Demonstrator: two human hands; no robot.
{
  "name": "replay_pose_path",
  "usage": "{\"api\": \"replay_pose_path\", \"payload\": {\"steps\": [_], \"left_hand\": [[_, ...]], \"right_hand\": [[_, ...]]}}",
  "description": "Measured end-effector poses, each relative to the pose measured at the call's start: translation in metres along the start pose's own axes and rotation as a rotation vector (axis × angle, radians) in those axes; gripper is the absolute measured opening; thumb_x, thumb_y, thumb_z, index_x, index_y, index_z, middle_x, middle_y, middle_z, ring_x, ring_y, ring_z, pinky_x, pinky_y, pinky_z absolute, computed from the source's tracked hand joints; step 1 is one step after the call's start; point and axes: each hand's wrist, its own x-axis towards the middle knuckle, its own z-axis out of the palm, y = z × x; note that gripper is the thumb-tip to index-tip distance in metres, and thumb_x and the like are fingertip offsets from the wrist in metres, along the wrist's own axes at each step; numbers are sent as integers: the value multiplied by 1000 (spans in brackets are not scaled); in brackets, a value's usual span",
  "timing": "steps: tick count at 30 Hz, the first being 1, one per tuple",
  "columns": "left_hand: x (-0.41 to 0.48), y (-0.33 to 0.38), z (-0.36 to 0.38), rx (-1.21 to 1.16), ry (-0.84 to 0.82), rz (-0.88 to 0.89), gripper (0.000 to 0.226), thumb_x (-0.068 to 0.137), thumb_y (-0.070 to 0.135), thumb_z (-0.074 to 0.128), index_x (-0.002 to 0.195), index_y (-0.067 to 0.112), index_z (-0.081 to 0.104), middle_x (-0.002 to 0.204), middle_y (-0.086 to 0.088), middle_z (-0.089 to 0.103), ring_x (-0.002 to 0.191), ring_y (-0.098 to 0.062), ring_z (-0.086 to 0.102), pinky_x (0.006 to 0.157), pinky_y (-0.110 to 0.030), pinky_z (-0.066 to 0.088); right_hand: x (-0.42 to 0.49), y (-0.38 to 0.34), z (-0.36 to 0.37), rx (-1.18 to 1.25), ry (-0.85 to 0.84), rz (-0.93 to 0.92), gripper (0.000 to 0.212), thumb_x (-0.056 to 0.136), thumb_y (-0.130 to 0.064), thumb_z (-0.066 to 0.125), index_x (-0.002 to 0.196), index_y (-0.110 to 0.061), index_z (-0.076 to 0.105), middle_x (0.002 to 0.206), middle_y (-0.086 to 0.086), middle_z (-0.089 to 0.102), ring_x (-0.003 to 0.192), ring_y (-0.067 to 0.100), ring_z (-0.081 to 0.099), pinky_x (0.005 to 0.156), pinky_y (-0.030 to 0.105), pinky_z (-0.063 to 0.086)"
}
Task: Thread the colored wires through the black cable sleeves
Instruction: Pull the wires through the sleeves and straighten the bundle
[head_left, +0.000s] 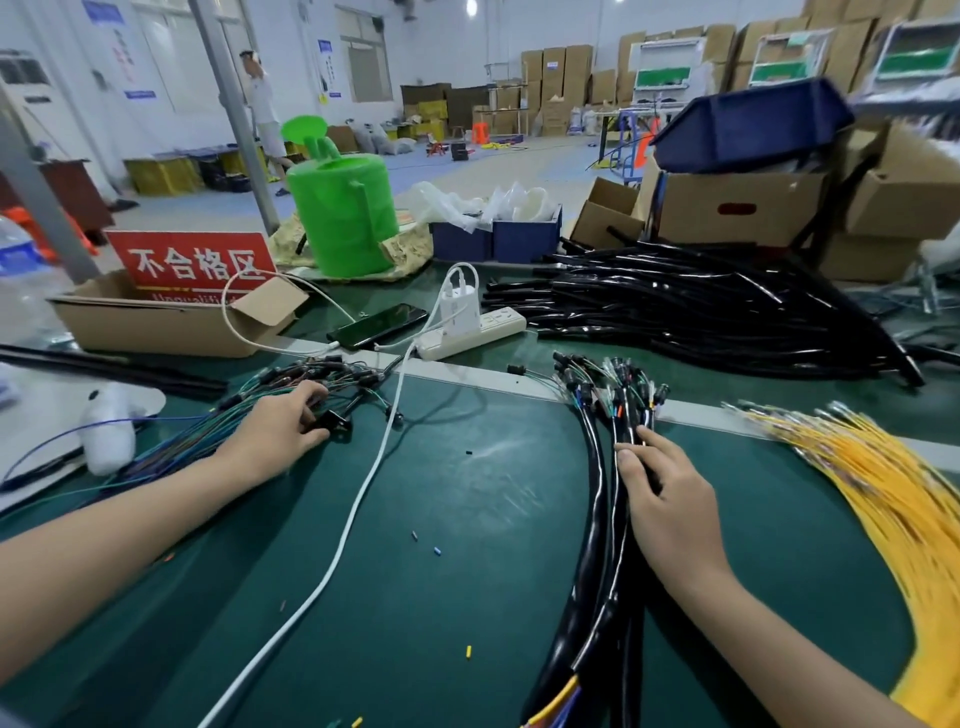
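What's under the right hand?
The right hand grips a bundle of black sleeves with coloured wires poking out at the far end. The stretch beneath the hand is covered.

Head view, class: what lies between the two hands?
A white cable crosses the green mat between left hand and right hand, in the head view.

Green spool, phone, power strip
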Motion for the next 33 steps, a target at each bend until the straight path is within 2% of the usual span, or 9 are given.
{"api": "replay_pose_path", "payload": {"steps": [9,16,21,24,26,28,29,31,33], "left_hand": [[-22,-13,-13,47,-36,-34,14,79,11,74,90,5,69,69,1,63,66,-16,57,65,-25,41],[-18,-6,-3,53,-7,-26,22,84,18,68,105,16,62,82,5,60,76,-16,54,70,-31,44],[-8,4,-9,19,138,-14,8,86,18,64,91,14,69,86,-1,66,79,-19,59,73,-33,49],[18,15,-20,-179,155,-135,8,86,15,64,88,11,70,68,2,64,58,-8,61,61,-20,47],[46,22,-33,-541,171,-315,13,91,15,61,98,6,67,75,-5,68,53,-5,63,52,-13,49],[73,21,-49,-856,193,-460,32,96,22,53,121,2,56,106,-14,65,81,-15,67,73,-24,57],[82,17,-54,-829,176,-512,42,98,27,50,132,3,48,122,-16,59,100,-23,63,89,-36,53],[84,5,-56,-446,51,-530,55,97,36,48,142,8,36,141,-16,45,125,-34,47,107,-44,38],[68,-8,-49,-114,-94,-464,60,95,40,51,142,7,36,145,-16,42,130,-33,42,107,-40,34]], "right_hand": [[2,2,-1,-1,17,-11,22,96,-14,52,104,-9,72,133,0,56,122,16,50,101,25,32],[0,1,-1,-20,14,-25,22,95,-11,52,102,-8,72,131,2,58,119,20,52,99,27,33],[-1,0,-1,-18,8,-20,21,95,-11,52,100,-9,72,131,2,58,118,20,52,100,29,34],[-1,0,0,-21,6,-24,21,95,-10,51,98,-10,72,130,2,58,117,19,52,98,27,33],[0,-1,0,-23,7,-26,21,96,-10,51,97,-11,72,130,2,58,116,18,52,95,25,33],[1,-1,0,-25,14,-32,22,96,-10,50,97,-11,72,129,1,58,115,18,53,93,24,34],[2,-2,0,-24,17,-35,22,96,-10,50,97,-12,72,129,1,59,114,17,53,93,24,33],[3,-2,0,-22,18,-35,22,96,-10,50,97,-11,72,128,2,59,114,16,52,93,23,33],[3,0,1,-22,18,-29,22,96,-10,50,97,-11,72,128,2,59,114,16,52,94,23,33]]}}
